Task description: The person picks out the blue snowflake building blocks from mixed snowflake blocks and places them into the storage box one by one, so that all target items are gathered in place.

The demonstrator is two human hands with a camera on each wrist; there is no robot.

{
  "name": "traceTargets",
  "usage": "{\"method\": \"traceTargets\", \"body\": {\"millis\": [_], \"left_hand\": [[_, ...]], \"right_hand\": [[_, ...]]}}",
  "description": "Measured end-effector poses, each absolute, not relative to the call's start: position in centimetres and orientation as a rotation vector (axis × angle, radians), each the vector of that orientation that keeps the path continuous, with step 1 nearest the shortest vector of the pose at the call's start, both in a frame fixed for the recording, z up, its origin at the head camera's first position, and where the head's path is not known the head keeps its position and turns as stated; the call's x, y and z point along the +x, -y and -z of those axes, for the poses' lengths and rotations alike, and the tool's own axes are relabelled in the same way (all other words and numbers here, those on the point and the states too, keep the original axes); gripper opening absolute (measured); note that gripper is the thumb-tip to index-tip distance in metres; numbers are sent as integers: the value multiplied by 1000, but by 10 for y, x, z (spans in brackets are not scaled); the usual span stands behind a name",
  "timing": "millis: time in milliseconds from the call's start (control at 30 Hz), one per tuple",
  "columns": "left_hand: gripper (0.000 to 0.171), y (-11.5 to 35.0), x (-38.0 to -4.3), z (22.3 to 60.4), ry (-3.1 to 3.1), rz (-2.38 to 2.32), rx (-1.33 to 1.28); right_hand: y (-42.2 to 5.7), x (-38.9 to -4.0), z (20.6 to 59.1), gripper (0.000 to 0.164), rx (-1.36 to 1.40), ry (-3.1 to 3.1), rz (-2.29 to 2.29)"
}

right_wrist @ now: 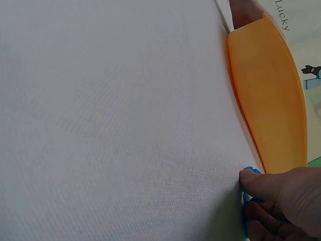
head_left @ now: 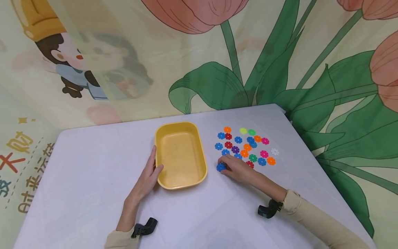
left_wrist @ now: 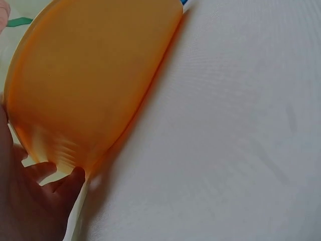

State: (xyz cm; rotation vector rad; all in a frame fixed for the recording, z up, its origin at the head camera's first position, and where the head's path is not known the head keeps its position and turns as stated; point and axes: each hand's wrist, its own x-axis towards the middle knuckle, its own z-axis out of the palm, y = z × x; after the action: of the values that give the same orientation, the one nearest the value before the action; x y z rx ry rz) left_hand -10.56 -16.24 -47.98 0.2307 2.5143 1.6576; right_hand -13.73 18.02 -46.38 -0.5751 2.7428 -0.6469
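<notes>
A shallow yellow plastic tray [head_left: 181,155] rests on the white table. My left hand [head_left: 148,175] grips its left side, the thumb over the rim and the fingers against the outer wall, as the left wrist view also shows from low down. To the right of the tray, my right hand [head_left: 237,168] pinches a blue flower-shaped disc [head_left: 221,167] between thumb and fingers. Blue also shows lower down by the curled fingers in the right wrist view. Past that hand lie several loose discs of the same kind, among them a purple disc [head_left: 235,149] and a green disc [head_left: 253,158].
Orange, red, pink and blue discs are scattered across the right part of the white-clothed table [head_left: 93,173], a white disc [head_left: 275,151] at their right edge. A printed curtain [head_left: 130,62] with tulips and a cartoon figure hangs behind. Each wrist carries a black camera.
</notes>
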Motion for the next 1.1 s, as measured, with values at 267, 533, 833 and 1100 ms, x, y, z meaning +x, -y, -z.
{"method": "traceTargets", "body": {"millis": [267,533,833,1100], "left_hand": [[72,162,-104,481,-2525,-1647,223],[72,162,-106,485,-2549,-1626,231],[71,160,-105,481,-2547,-1624,217],[71,161,-106,479,-2568,-1604,221]], "right_hand": [[-184,-140,464,31,-631,-2695,735],[-183,-148,457,29,-484,-2622,1200],[-169,-159,445,41,-432,-2434,1458],[-137,-176,419,39,-521,-2343,1432]]}}
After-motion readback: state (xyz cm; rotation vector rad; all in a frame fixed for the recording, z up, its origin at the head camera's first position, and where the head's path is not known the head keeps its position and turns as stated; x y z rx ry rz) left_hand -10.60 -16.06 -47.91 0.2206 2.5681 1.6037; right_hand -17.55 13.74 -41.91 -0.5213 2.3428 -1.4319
